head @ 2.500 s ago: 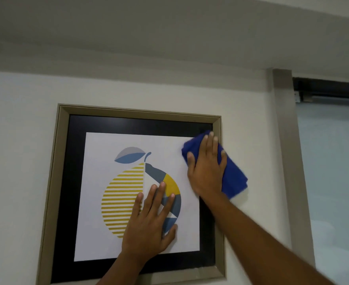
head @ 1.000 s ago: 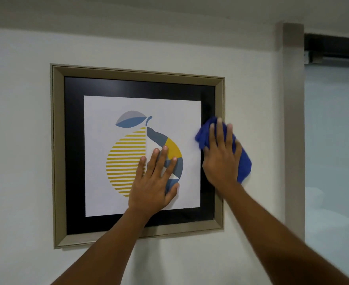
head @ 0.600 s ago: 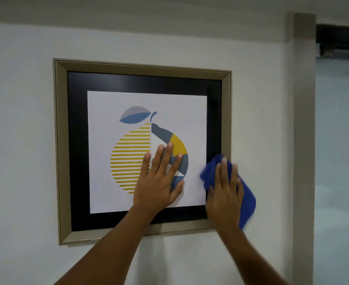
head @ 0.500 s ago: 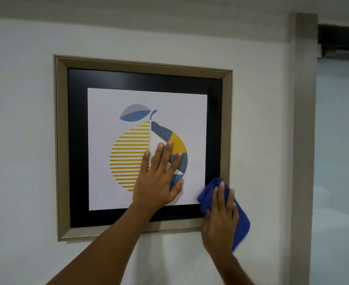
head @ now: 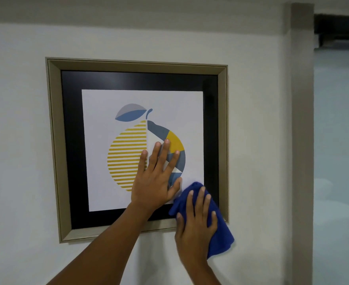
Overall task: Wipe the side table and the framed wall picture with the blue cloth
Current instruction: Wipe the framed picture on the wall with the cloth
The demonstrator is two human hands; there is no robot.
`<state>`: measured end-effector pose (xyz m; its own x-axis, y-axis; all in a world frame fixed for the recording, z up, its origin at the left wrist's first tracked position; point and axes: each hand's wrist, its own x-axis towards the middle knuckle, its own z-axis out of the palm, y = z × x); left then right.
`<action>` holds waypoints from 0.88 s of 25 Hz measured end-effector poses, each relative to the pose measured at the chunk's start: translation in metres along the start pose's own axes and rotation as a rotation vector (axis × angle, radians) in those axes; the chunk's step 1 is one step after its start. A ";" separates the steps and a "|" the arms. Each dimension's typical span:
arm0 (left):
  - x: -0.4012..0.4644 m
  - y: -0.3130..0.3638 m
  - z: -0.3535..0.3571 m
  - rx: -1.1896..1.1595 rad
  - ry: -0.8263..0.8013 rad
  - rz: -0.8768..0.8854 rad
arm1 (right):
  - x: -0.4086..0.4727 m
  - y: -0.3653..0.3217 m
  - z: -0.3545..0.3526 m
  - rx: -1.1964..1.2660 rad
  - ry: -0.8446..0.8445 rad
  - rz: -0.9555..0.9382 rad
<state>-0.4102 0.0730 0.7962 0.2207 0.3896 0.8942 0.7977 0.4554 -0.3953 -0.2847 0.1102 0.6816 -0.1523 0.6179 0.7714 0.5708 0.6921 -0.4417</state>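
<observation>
I am pressing my left hand (head: pixel 156 182) flat, fingers spread and gripping nothing, against the glass of the picture (head: pixel 136 149) hanging on the wall (head: pixel 15 140), likely so the frame does not swing. My right hand (head: pixel 196 225) is lying open over the bunched blue cloth (head: pixel 220 233), pinning it onto the frame's lower right corner, where dust probably gathers. The side table is not showing.
</observation>
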 end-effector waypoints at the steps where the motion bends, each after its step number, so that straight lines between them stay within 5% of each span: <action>1: 0.000 0.000 -0.001 0.008 0.002 0.003 | 0.006 0.010 -0.005 -0.008 -0.009 0.033; 8: 0.001 0.000 0.002 0.014 0.016 0.003 | 0.039 0.086 -0.033 -0.304 0.015 -0.138; 18: 0.000 0.000 -0.002 -0.005 -0.001 -0.001 | 0.239 -0.014 -0.127 -0.206 0.284 -0.243; 22: 0.000 0.001 -0.003 -0.007 -0.010 -0.003 | 0.241 -0.016 -0.119 -0.178 0.333 -0.250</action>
<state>-0.4075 0.0709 0.7960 0.2129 0.3967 0.8929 0.8022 0.4507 -0.3915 -0.2340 0.2037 0.9288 -0.0524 0.2660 0.9626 0.6835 0.7123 -0.1596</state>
